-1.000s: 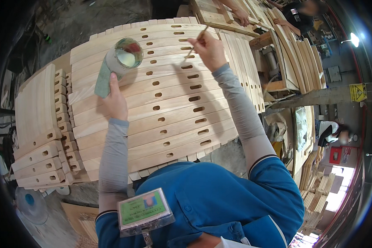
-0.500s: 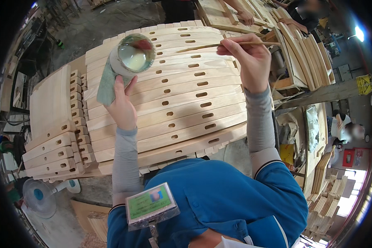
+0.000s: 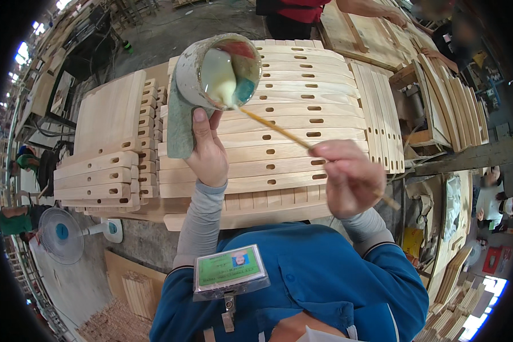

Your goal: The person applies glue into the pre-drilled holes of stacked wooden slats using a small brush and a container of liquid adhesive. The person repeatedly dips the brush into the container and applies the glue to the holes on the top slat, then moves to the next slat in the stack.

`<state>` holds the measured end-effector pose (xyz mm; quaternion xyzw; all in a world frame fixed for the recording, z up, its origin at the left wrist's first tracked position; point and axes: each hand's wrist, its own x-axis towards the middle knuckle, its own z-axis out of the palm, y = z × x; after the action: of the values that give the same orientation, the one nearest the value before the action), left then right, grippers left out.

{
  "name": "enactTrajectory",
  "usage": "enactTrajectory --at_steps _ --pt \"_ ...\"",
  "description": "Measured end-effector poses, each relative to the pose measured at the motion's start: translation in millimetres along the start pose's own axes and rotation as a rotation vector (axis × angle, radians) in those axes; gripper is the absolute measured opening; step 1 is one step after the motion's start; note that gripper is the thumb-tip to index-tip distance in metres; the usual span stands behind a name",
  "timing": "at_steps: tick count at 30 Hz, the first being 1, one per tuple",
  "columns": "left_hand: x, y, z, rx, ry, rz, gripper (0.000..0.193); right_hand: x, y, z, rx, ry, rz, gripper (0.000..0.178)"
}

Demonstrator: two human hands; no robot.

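My left hand [image 3: 210, 153] grips a tilted, stained cup [image 3: 190, 73] holding whitish liquid [image 3: 218, 85]. Between that hand and the cup's side is a flat grey-green strip [image 3: 180, 132], its material unclear. My right hand [image 3: 350, 178] pinches a slender wooden stick [image 3: 282, 131], perhaps a thin brush. The stick's far tip meets the cup's lip, beside a pale smear of liquid. Beneath both hands lie rows of pale wooden slats [image 3: 293, 149] with oval slots, packed side by side.
More slotted pieces [image 3: 94, 174] are stacked at left. A fan [image 3: 61, 236] stands below them. At right are a wooden rack with curved boards [image 3: 447, 102] and a beam [image 3: 467, 157]. Another person in red [image 3: 302, 12] stands beyond the slats; other people's arms show farther right.
The stick has gone from above the slats to the cup's lip as my right hand came lower and nearer. The cup appears larger and farther right. The whole view has shifted.
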<state>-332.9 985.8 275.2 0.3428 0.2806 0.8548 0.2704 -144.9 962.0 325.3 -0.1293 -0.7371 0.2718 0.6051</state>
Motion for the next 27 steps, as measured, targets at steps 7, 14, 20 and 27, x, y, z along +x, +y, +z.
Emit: enactTrajectory --at_steps 7,14,20,27 --pt "-6.9 5.4 9.7 -0.087 -0.071 -0.081 0.034 -4.4 18.4 12.6 0.266 0.178 0.094 0.022" --pt "-2.1 -20.8 10.6 0.118 -0.050 -0.090 0.035 -5.3 28.7 8.2 0.297 0.334 0.128 0.011" --pt "14.9 -71.8 -43.1 0.046 -0.021 -0.360 0.033 19.0 102.5 -81.8 -0.161 0.356 0.635 0.013" --pt "18.8 -100.6 -70.8 0.052 0.054 -0.466 0.031 3.7 177.6 -93.6 -0.339 0.181 0.736 0.018"
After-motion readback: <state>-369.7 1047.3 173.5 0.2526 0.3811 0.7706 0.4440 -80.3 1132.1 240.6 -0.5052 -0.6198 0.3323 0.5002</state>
